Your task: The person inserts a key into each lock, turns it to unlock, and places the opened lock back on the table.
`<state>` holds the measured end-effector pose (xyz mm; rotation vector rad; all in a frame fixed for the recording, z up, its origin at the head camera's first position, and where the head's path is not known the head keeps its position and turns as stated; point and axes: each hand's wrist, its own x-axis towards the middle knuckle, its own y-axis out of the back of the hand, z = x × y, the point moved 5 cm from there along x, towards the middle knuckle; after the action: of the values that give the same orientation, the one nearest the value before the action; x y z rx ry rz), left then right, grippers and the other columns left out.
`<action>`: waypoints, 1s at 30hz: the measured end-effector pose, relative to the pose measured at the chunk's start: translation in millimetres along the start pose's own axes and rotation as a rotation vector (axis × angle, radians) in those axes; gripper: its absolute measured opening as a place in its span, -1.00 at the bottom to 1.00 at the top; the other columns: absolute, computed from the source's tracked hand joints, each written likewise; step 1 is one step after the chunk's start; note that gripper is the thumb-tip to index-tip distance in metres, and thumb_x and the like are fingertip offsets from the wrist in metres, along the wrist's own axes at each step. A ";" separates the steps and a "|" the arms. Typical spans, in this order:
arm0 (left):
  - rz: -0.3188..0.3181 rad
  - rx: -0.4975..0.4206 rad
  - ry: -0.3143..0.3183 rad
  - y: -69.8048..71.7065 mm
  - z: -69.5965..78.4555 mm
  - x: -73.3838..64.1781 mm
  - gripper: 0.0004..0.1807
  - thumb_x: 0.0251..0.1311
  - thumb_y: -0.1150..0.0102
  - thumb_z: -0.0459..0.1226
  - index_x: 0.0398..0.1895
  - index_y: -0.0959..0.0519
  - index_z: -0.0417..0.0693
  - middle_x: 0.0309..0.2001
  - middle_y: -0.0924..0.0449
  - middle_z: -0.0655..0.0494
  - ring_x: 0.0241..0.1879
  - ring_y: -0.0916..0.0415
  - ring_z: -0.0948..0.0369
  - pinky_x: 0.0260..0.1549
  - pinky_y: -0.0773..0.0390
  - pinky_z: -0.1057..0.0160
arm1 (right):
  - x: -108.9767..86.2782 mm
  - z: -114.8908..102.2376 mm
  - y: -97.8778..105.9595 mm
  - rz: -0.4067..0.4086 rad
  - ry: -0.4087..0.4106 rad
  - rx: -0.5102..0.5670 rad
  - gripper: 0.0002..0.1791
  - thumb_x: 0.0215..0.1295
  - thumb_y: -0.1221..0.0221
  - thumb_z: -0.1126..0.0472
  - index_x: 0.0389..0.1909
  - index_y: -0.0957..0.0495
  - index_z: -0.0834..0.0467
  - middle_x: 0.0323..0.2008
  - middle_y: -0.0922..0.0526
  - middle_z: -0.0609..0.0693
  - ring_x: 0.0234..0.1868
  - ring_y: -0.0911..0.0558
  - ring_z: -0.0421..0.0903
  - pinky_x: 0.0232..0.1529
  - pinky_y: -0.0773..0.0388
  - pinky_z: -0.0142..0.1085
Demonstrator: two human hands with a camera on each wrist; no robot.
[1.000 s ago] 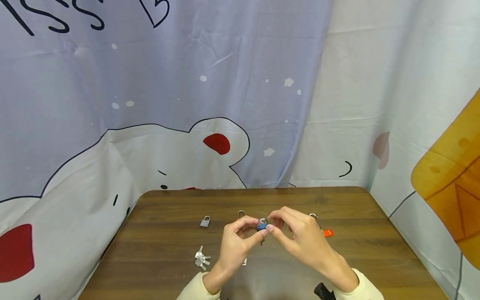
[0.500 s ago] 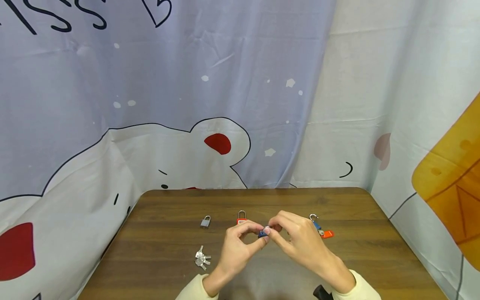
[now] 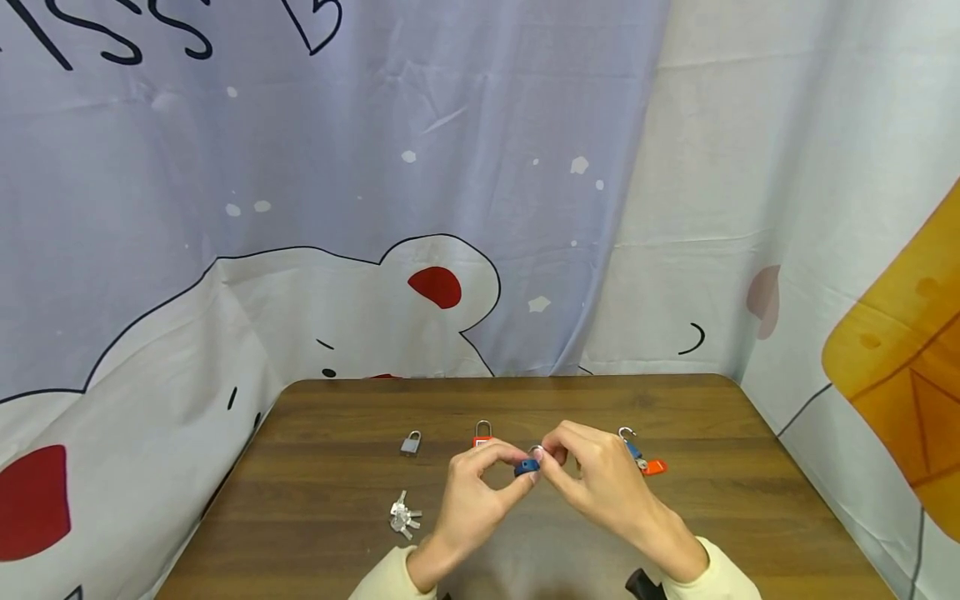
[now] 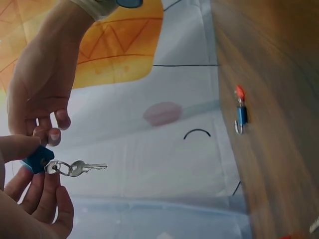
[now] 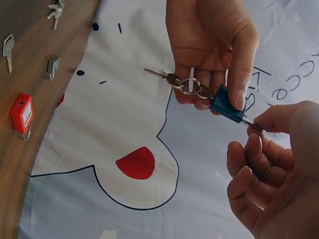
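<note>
a fanned bunch of silver metal keys (image 3: 403, 517) lies at the left of the brown wood-grain table (image 3: 322, 483), with a small grey metal padlock (image 3: 410, 444) farther back; both seem laid aside to give the hands room. next, the left hand (image 3: 472, 493) pinches the body of a blue block-shaped padlock (image 3: 527, 468) between thumb and fingers, raised over the middle of the table, probably to steady it. a silver key (image 5: 203, 91) appears seated in its underside, and a second silver key (image 5: 172, 79) hangs from that one by a round metal ring (image 5: 189, 86). behind the left hand sits a red boxy padlock (image 3: 482, 440); the right wrist view adds a loose silver key (image 5: 8, 52) on the table. the right hand (image 3: 603, 479) grasps the held lock's thin silver shackle (image 5: 250, 124) with its fingertips, presumably as a counter to the left; whether that shackle is released cannot be told. at the far right, another blue padlock (image 3: 633, 449) lies with its hooked shackle undone beside an orange tag-like piece (image 3: 655, 467), seemingly parked apart.

counted: one bunch, too overlapped to number; one grey padlock; one red; one loose key; two blue padlocks; two keys and one ring on the held lock; one orange piece.
</note>
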<state>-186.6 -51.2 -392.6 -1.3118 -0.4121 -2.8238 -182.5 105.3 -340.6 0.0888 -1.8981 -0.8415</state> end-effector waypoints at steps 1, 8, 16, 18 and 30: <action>0.007 0.010 -0.036 -0.2 0.3 0.1 -0.81 -0.05 -0.48 -0.42 -0.36 -0.68 -0.06 -0.38 -0.71 0.10 -0.32 -0.66 0.24 -0.25 -0.62 0.34 | -0.4 0.8 -0.1 -0.003 -0.013 0.001 -0.81 0.11 -0.31 0.32 -0.47 -0.56 -0.05 -0.53 -0.50 -0.33 -0.52 -0.37 -0.48 -0.52 -0.24 -0.70; 0.038 0.093 -0.216 -0.7 4.8 0.6 -0.74 -0.15 -0.46 -0.53 -0.37 -0.65 -0.13 -0.40 -0.68 0.08 -0.36 -0.64 0.21 -0.28 -0.60 0.44 | -2.8 7.6 -2.6 -0.046 -0.129 0.036 -0.80 0.11 -0.28 0.32 -0.52 -0.55 -0.06 -0.59 -0.48 -0.35 -0.60 -0.35 -0.47 -0.59 -0.25 -0.68; 0.067 0.336 -0.440 0.9 16.6 1.8 -0.76 -0.17 -0.40 -0.49 -0.37 -0.65 -0.11 -0.33 -0.64 0.14 -0.34 -0.57 0.26 -0.21 -0.57 0.40 | -5.1 16.5 -6.0 -0.107 -0.301 0.093 -0.78 0.13 -0.25 0.32 -0.56 -0.55 -0.09 -0.63 -0.46 -0.36 -0.66 -0.35 -0.44 -0.66 -0.33 -0.54; 0.081 0.388 -0.525 1.0 18.5 1.3 -0.80 -0.14 -0.37 -0.48 -0.38 -0.66 -0.14 -0.33 -0.64 0.11 -0.35 -0.58 0.24 -0.19 -0.58 0.32 | -6.1 18.6 -7.3 -0.130 -0.357 0.119 -0.77 0.16 -0.24 0.31 -0.55 -0.57 -0.10 -0.64 -0.47 -0.37 -0.67 -0.35 -0.43 -0.66 -0.34 -0.50; 0.104 0.571 -0.775 -0.9 23.9 -3.8 -0.88 0.19 -0.17 -0.37 -0.41 -0.69 -0.17 -0.36 -0.65 0.03 -0.35 -0.61 0.15 -0.21 -0.62 0.17 | -15.4 33.3 -14.3 -0.335 -0.605 0.304 -0.70 0.31 -0.08 0.29 -0.60 -0.57 -0.04 -0.72 -0.49 -0.21 -0.71 -0.36 -0.34 -0.69 -0.25 -0.44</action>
<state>-166.3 -45.1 -381.0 -2.0883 -1.0045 -1.7750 -206.8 118.0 -369.0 0.3821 -2.6255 -0.8536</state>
